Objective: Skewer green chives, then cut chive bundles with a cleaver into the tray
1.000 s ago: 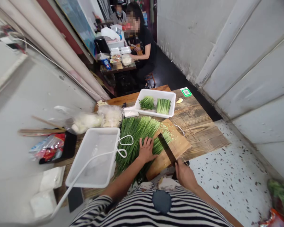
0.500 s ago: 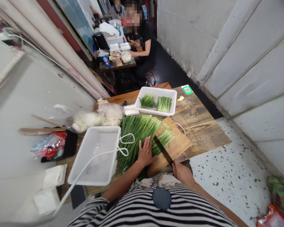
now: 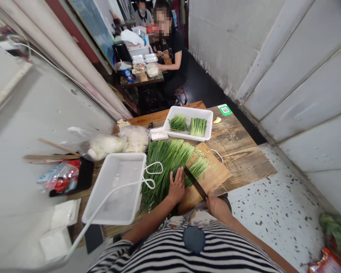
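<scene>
Wooden surface point(image 3: 244, 151) with a heap of greens point(image 3: 165, 156), pale ends on a board point(image 3: 217, 173). A knife point(image 3: 195, 182) crosses them, grasped in the fingers of the right hand point(image 3: 217, 207); the left hand point(image 3: 176, 190) rests, fingers unclenched, on the greens.

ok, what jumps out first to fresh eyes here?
The heap of long green stalks mid-frame, left hand on it, beside the wooden board. Then the dark knife in the right hand, its blade at the stalks. Beyond, a white tray holds two bundles of greens.
</scene>
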Demonstrator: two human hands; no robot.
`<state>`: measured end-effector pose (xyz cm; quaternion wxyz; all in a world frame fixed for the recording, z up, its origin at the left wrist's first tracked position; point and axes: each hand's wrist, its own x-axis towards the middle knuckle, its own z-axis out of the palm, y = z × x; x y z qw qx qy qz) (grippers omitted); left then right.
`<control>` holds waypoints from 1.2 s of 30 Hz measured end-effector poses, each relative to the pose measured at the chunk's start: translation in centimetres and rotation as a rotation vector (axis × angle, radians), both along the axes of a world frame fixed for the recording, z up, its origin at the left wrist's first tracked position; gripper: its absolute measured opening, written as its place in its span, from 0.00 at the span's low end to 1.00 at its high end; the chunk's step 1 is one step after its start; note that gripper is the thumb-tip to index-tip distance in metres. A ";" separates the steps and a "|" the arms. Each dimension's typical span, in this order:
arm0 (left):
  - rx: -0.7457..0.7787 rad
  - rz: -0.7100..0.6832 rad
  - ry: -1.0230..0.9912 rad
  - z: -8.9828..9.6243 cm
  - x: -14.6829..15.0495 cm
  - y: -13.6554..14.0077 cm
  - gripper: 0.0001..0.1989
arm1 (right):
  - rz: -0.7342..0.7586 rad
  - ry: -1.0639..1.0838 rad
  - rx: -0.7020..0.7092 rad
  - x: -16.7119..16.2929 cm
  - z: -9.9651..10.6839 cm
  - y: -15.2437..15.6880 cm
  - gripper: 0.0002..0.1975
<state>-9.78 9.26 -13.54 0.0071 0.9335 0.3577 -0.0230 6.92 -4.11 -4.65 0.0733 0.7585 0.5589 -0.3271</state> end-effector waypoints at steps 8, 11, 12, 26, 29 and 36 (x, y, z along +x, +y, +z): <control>0.027 0.034 -0.018 -0.6 0.4 -0.6 0.31 | 0.012 0.009 -0.036 0.0 -0.4 0.4 0.12; 0.033 0.043 -0.026 -0.7 0.5 -0.7 0.31 | 0.014 0.015 -0.037 0.2 -0.7 0.0 0.11; 0.035 0.047 -0.026 -0.7 0.5 -0.7 0.31 | 0.013 0.021 -0.031 0.3 -0.8 -0.2 0.11; 0.015 0.038 -0.006 -1.0 0.6 -0.7 0.32 | -0.044 0.034 0.018 0.9 -1.5 -1.2 0.06; -0.004 0.038 -0.006 -1.2 0.7 -0.7 0.32 | -0.032 0.033 0.000 1.0 -1.5 -1.2 0.08; -0.034 0.072 -0.032 -1.3 0.8 -0.9 0.32 | -0.028 0.027 -0.046 0.2 -3.0 1.4 0.08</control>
